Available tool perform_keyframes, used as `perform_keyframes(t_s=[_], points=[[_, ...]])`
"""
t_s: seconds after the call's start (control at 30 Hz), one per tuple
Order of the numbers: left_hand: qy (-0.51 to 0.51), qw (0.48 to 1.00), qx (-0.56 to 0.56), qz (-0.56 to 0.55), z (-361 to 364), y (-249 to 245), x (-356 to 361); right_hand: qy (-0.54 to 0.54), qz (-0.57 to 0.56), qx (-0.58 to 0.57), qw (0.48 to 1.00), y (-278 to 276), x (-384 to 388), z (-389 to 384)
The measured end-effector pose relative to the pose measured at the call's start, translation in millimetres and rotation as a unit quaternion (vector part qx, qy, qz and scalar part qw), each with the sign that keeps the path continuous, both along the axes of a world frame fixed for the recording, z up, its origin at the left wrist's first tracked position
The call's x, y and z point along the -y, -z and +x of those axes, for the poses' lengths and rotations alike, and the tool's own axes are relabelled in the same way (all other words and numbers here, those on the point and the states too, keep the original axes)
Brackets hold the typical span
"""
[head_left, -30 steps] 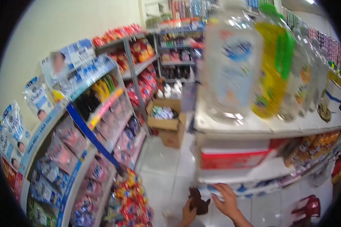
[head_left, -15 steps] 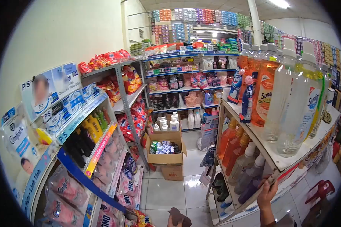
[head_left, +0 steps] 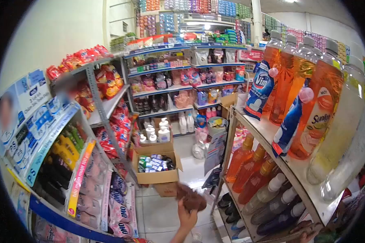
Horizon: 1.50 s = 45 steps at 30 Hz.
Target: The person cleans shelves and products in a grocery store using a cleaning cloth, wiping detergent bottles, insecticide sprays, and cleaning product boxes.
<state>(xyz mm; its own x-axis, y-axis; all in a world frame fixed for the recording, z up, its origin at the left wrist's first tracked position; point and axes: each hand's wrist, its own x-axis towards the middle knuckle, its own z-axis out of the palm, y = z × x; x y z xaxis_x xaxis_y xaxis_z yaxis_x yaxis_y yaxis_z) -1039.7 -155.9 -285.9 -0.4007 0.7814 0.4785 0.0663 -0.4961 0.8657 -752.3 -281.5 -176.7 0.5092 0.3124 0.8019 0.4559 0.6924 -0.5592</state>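
Near the bottom centre, my left hand [head_left: 187, 216] grips a crumpled brown cloth [head_left: 192, 198], held up over the tiled floor. At the lower right, my right hand [head_left: 306, 234] is at the lower edge of the metal shelf rack [head_left: 296, 190], partly hidden and dim, so its fingers are hard to make out. Blue Vim bottles [head_left: 258, 90] and orange Sunlight bottles [head_left: 317, 117] stand on the rack's top shelf. More bottles lean on the shelf below.
An open carton [head_left: 157, 175] with small boxes stands on another carton in the aisle. Left are shelves with Comfort and OMO packs [head_left: 119, 210]. White pump bottles [head_left: 164, 134] stand behind the carton. Stocked shelves [head_left: 178, 88] line the back.
The view has moved forward, closer to the rack and cartons. My left hand has risen with the brown cloth. My right hand is lower in view, at the rack's edge.
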Motion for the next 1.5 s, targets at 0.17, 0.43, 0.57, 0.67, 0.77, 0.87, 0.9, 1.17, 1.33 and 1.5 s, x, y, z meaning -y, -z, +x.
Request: perform_keyframes(t_s=[0.17, 0.43, 0.57, 0.67, 0.77, 0.87, 0.9, 1.17, 1.33, 1.5], points=[[0.101, 0.919, -0.214, 0.316, 35, -130, -100, 0.265, 0.043, 0.017, 0.963, -12, -5, -23], [0.185, 0.852, -0.203, 0.445, 118, -198, -162, 0.738, -0.106, 0.413, 0.524, -25, -2, -40], [0.127, 0.857, -0.224, 0.447, 104, -206, -186, 0.605, -0.073, 0.092, 0.787, 18, 16, -20], [0.104, 0.874, -0.249, 0.405, 93, -208, -216, 0.502, -0.04, -0.09, 0.859, 35, 23, -16], [0.161, 0.872, -0.254, 0.386, 97, -216, -203, 0.492, -0.037, -0.129, 0.86, 39, 23, -21], [0.252, 0.848, -0.228, 0.407, 110, -217, -183, 0.57, 0.002, -0.04, 0.821, 39, 14, -14], [0.275, 0.835, -0.203, 0.431, 113, -220, -176, 0.55, -0.001, -0.057, 0.833, 39, 14, -13], [0.231, 0.812, -0.273, 0.462, 94, -219, -232, 0.486, -0.005, -0.108, 0.867, 31, 14, -22], [0.231, 0.84, -0.251, 0.421, 101, -219, -211, 0.477, 0.007, -0.085, 0.875, 30, 10, -20], [0.261, 0.852, -0.156, 0.427, 124, -222, -158, 0.485, 0.008, -0.111, 0.867, 20, 3, -28]])
